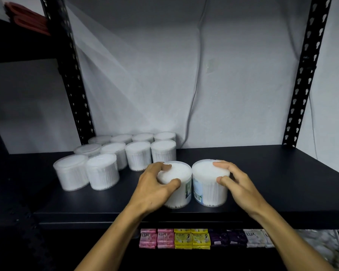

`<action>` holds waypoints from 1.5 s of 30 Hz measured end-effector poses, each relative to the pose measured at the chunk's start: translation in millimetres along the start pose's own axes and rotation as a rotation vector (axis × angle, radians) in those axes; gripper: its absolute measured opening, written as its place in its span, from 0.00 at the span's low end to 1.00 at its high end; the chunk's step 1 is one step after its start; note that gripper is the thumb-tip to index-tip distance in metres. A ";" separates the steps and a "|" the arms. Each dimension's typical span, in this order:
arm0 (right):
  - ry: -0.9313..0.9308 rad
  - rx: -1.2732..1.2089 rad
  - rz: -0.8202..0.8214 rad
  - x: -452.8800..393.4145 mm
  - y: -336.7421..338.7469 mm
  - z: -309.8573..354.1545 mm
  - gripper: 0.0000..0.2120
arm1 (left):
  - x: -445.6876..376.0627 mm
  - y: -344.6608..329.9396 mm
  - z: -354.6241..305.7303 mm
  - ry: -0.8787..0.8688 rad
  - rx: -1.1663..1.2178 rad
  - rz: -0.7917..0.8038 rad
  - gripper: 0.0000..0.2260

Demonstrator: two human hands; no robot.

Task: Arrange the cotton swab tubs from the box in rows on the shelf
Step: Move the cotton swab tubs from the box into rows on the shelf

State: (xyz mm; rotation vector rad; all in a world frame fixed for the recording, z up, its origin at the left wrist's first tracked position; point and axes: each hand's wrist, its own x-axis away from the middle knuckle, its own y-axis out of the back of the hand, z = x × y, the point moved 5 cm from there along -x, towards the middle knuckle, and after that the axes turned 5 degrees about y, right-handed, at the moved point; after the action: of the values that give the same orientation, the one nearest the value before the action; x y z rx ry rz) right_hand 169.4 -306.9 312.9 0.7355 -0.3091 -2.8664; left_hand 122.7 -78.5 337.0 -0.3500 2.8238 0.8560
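Two forearms nearest, reaching up over the shelf's front edge (164, 218). Left hand (155, 190) wraps left tub (179, 184), thumb on the near wall, fingers over the lid; right hand (237, 182) grasps right tub (209, 182) the same way. Both tubs upright, just beside each other, near the front edge, mid-shelf. Ten stocked tubs (117, 159) stand toward the back-left corner: two full rows of four, front row only two. Key relation: the open slots lie left and slightly back of the held pair, so left tub is nearer. Likely slide back-left, axes kept vertical. Soap packs (176, 238) below.
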 end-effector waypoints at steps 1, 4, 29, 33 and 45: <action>-0.002 -0.018 0.010 -0.7 -0.5 0.4 0.21 | -0.5 0.1 0.1 -0.001 0.006 0.019 0.23; -0.014 -0.051 0.054 -0.6 -0.5 4.1 0.22 | -2.4 0.9 1.6 0.000 0.016 0.078 0.24; 0.051 0.092 -0.272 16.2 -0.9 1.6 0.12 | 16.7 -8.7 -3.3 -0.005 -0.172 -0.257 0.26; 0.026 -0.038 -0.187 11.3 2.7 -3.5 0.11 | 9.6 -4.1 1.8 -0.042 -0.068 -0.167 0.23; -0.012 -0.162 -0.035 -1.5 3.0 -0.9 0.17 | -3.6 -1.0 11.2 -0.053 0.143 0.158 0.22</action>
State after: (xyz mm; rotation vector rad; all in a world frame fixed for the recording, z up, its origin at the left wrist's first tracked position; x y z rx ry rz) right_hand 171.4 -309.6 313.6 0.7000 -0.0646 -2.8864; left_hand 127.4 -72.3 328.1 -0.0845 2.8712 0.6747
